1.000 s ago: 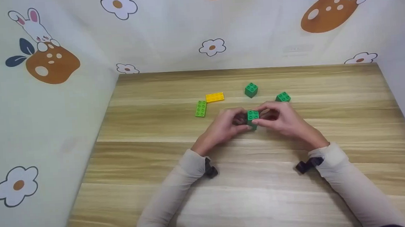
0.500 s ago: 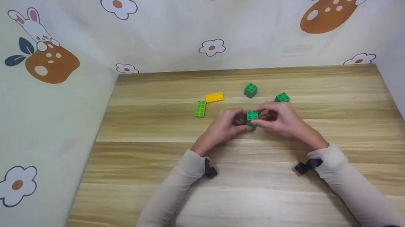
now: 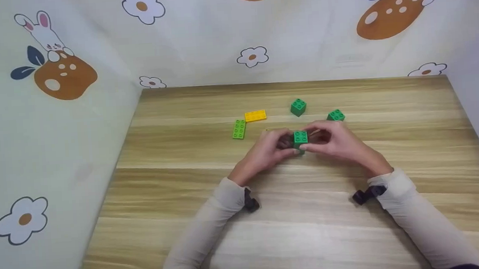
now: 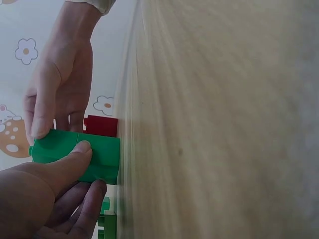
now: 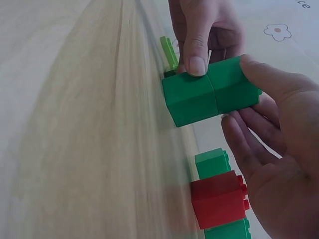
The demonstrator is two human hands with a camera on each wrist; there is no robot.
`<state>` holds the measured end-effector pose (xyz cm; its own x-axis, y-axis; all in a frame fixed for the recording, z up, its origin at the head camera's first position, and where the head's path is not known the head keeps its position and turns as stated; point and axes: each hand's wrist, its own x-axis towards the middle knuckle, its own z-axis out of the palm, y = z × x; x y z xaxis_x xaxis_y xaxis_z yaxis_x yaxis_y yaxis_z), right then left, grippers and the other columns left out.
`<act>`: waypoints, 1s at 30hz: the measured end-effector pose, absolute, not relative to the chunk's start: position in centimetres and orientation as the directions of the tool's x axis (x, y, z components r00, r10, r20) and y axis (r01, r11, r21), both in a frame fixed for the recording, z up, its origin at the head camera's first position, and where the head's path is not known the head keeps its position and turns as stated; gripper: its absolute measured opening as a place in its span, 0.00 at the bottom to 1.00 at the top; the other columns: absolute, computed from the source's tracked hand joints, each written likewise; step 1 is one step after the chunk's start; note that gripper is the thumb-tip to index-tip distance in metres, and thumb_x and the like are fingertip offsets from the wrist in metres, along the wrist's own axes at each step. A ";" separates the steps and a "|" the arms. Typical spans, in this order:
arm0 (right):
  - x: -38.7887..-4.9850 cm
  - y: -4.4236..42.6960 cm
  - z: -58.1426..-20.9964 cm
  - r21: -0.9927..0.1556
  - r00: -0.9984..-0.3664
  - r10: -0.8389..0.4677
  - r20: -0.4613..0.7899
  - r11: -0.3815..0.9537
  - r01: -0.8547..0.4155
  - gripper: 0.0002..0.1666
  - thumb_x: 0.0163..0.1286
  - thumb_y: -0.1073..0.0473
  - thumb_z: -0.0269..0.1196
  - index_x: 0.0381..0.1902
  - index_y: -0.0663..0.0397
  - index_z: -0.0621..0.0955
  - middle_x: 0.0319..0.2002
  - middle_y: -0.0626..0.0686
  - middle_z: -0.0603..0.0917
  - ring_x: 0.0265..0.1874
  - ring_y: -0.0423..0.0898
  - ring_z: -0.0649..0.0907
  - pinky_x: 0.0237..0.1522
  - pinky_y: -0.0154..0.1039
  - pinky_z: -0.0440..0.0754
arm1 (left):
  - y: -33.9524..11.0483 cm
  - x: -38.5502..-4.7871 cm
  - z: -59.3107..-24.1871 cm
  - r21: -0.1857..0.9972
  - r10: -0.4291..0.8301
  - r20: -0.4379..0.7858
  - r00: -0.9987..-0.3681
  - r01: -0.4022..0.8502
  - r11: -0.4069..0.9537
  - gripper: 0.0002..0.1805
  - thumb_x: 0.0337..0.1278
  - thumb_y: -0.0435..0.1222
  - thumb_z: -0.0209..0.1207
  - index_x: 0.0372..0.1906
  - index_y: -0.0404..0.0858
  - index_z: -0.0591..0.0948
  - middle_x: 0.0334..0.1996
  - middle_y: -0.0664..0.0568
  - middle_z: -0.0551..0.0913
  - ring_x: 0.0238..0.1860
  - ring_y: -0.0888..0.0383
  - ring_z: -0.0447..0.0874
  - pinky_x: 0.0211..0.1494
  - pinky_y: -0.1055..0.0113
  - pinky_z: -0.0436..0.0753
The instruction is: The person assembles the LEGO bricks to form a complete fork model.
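Two green toy bricks are stacked upright between both hands, with the upper brick [image 5: 233, 82] flush on the lower brick [image 5: 192, 102] and a thin seam between them. My left hand [image 3: 266, 149] pinches the lower brick between thumb and fingers. On the other side, my right hand [image 3: 335, 141] holds the upper brick, its thumb on the near face. The stack's foot is at or just above the table; whether it touches I cannot tell. In the right wrist view, a red brick [image 5: 219, 199] stands beyond the hands; the head view hides it.
On the wooden table [image 3: 184, 189], a green brick [image 3: 298, 107] stands behind the hands, and another green brick [image 3: 336, 115] is partly hidden by my right hand. A yellow flat brick [image 3: 255, 116] and a light green flat brick [image 3: 239, 129] lie to the left. A patterned cloth [image 3: 199, 36] hangs behind.
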<state>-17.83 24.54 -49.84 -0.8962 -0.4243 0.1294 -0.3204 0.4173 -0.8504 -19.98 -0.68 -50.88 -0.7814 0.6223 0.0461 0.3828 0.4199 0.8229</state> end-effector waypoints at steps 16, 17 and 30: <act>-17.7 24.5 -49.7 -0.823 -0.891 -0.442 0.105 0.465 -0.328 0.24 0.66 0.55 0.80 0.58 0.55 0.88 0.53 0.55 0.92 0.51 0.50 0.93 0.53 0.39 0.92 | -1.5 -20.2 -50.6 0.792 0.643 0.031 -0.765 0.412 0.451 0.26 0.68 0.40 0.73 0.67 0.38 0.83 0.60 0.48 0.90 0.56 0.59 0.91 0.63 0.68 0.87; -17.7 24.5 -49.7 -0.825 -0.891 -0.442 0.104 0.462 -0.325 0.25 0.66 0.55 0.80 0.58 0.55 0.88 0.53 0.55 0.92 0.51 0.50 0.93 0.53 0.38 0.91 | -1.6 -20.2 -50.5 0.788 0.644 0.036 -0.764 0.418 0.452 0.26 0.69 0.40 0.73 0.68 0.39 0.83 0.60 0.48 0.90 0.57 0.59 0.90 0.64 0.68 0.87; -18.0 24.4 -49.8 -0.824 -0.913 -0.375 0.162 0.457 -0.334 0.24 0.67 0.58 0.79 0.59 0.57 0.88 0.49 0.56 0.93 0.45 0.49 0.93 0.49 0.34 0.92 | -5.0 -21.4 -49.6 0.783 0.565 0.135 -0.814 0.437 0.442 0.20 0.70 0.35 0.71 0.63 0.36 0.85 0.61 0.46 0.89 0.62 0.50 0.87 0.72 0.56 0.83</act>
